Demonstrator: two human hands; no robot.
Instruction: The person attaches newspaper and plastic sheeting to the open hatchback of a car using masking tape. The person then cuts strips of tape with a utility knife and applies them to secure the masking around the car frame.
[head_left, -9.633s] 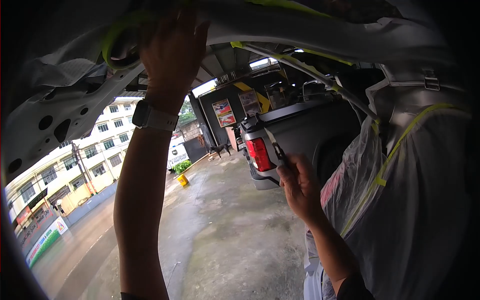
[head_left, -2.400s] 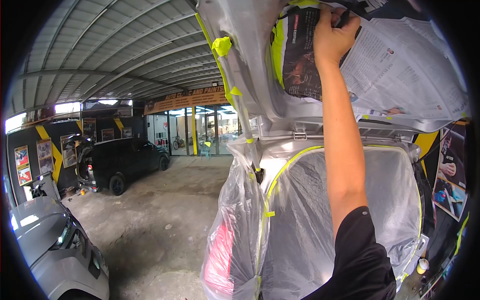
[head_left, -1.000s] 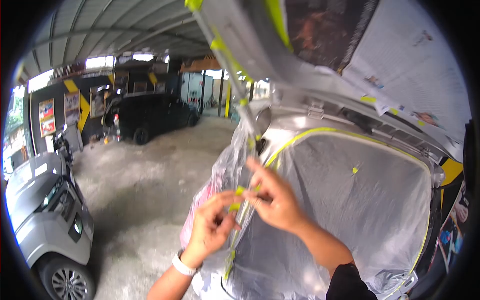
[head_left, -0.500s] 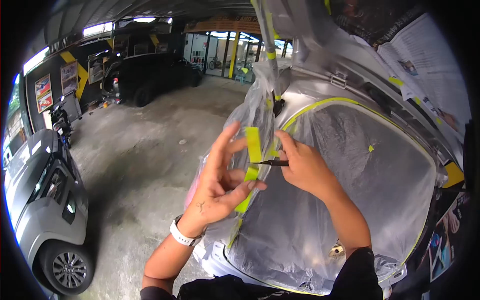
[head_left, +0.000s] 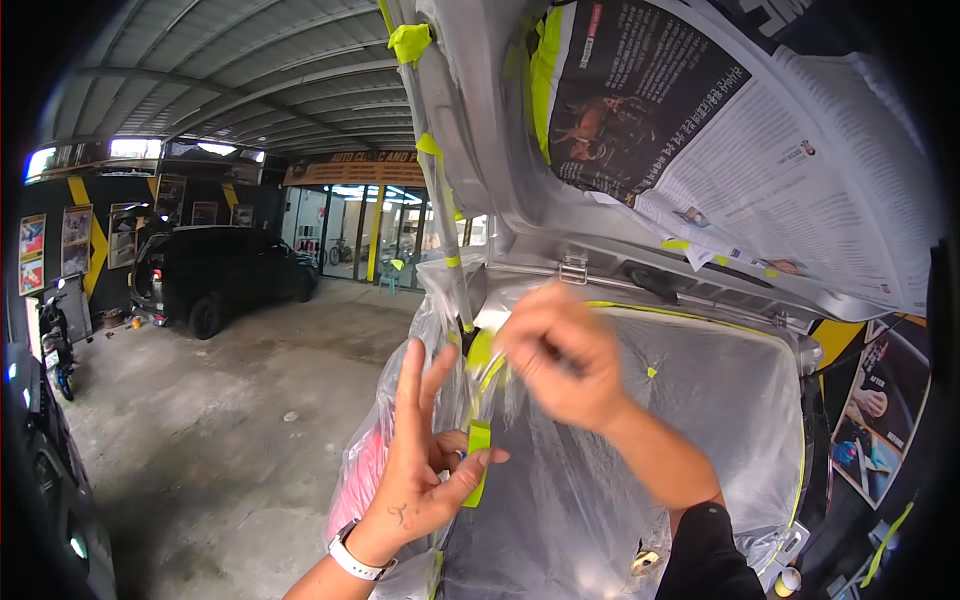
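My left hand (head_left: 425, 480), wearing a white watch, pinches a strip of yellow-green masking tape (head_left: 478, 462) between thumb and fingers, its index and middle fingers pointing up. Higher and to the right, my right hand (head_left: 565, 355) is blurred by motion, its fingers curled. At its fingertips is a short blurred piece of yellow-green tape (head_left: 482, 352). Something dark shows in its palm, too smeared to make out. Both hands are in front of clear plastic sheeting (head_left: 620, 440), which is taped over an opening in a car body under a raised panel.
Newspaper (head_left: 800, 170) is taped to the raised panel (head_left: 480, 130). A plastic-wrapped strut (head_left: 445, 190) rises at its left. A black vehicle (head_left: 225, 275) stands across the concrete floor, with a motorcycle (head_left: 58, 340) at far left and part of another car (head_left: 55, 490) nearer.
My right hand has moved up from the tape, and a separate tape piece shows at its fingertips. The slim dark blade tool is no longer clearly visible. The view has tilted up.
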